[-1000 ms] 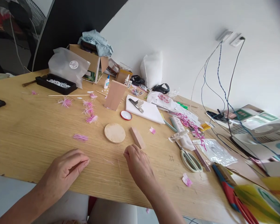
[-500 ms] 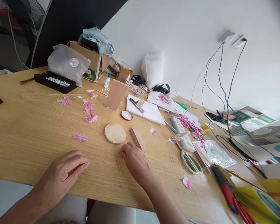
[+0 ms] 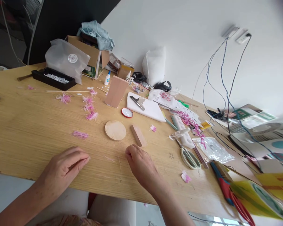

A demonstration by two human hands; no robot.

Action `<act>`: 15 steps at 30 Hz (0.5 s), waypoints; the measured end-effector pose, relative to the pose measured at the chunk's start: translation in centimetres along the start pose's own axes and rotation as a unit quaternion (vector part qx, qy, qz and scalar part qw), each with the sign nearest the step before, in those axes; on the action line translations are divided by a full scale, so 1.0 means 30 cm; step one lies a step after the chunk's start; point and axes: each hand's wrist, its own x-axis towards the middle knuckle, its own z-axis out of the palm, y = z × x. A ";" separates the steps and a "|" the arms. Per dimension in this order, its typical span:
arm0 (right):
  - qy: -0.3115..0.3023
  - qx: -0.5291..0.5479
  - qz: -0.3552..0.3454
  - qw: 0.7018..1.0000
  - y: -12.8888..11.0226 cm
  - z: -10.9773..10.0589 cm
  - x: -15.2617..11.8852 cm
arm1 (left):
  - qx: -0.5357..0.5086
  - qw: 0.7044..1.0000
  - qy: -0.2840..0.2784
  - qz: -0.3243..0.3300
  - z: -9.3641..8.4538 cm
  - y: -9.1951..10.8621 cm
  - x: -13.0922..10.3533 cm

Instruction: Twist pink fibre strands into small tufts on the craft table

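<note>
My left hand [image 3: 64, 166] rests at the table's front edge, fingers together and thumb pressed along them, with nothing showing in it. Beyond it lies a bundle of pink-white strands [image 3: 80, 134]. My right hand [image 3: 140, 161] is curled closed on the wood, close to the near end of a small wooden block [image 3: 138, 135]; no object shows in its fingers. Between the hands is a thin stick or wire [image 3: 119, 164] with a few loose pink strands [image 3: 108, 158]. A round wooden disc [image 3: 115, 130] lies just beyond.
Several fluffy pink tassels [image 3: 91, 115] lie at left-centre, near a black tray [image 3: 54, 79]. An upright wooden board [image 3: 116, 91], a red-rimmed lid [image 3: 127, 113] and a white pad with a clip [image 3: 151, 110] stand farther back. Scissors [image 3: 190, 158] and yellow tape [image 3: 259, 199] are at right.
My right hand has shifted slightly right, away from the thin stick or wire. My left hand keeps about the same pose. The camera view has tilted a little.
</note>
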 end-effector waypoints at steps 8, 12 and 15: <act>-0.015 0.016 -0.001 1.000 -0.005 0.013 -0.018 | 0.019 0.999 0.011 0.028 -0.010 0.015 0.015; -0.016 0.015 -0.009 1.000 -0.009 0.016 -0.015 | 0.019 0.999 0.014 0.024 -0.010 0.017 0.010; -0.015 0.003 -0.011 1.000 -0.008 0.032 -0.011 | 0.020 1.000 0.007 0.017 -0.009 0.013 0.008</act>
